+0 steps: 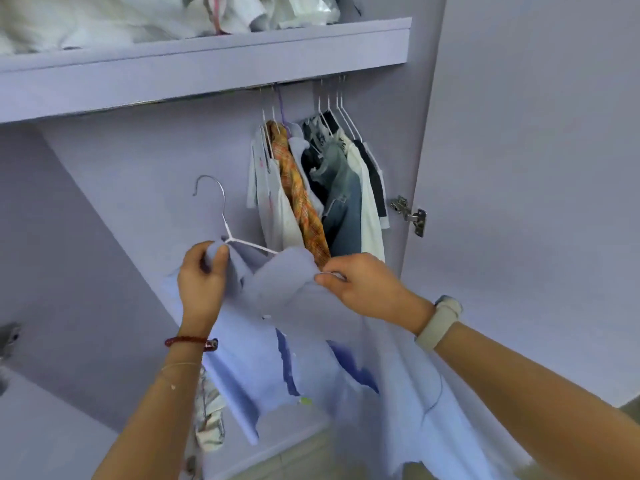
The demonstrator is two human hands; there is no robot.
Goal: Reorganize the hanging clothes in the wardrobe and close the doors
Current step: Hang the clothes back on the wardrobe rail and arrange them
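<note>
The left hand (201, 278) is pinching the light blue shirt (277, 327) at its collar beside the white hanger (225, 220), the right hand (360, 285) is gripping the other shoulder, below the clothes (318, 188) hanging at the rail's right end.

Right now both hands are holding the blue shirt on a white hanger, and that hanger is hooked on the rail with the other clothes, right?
Not quite. The head view shows the white hanger off the rail, its hook free in the air. The rest is right: the left hand and right hand both hold the blue shirt.
</note>
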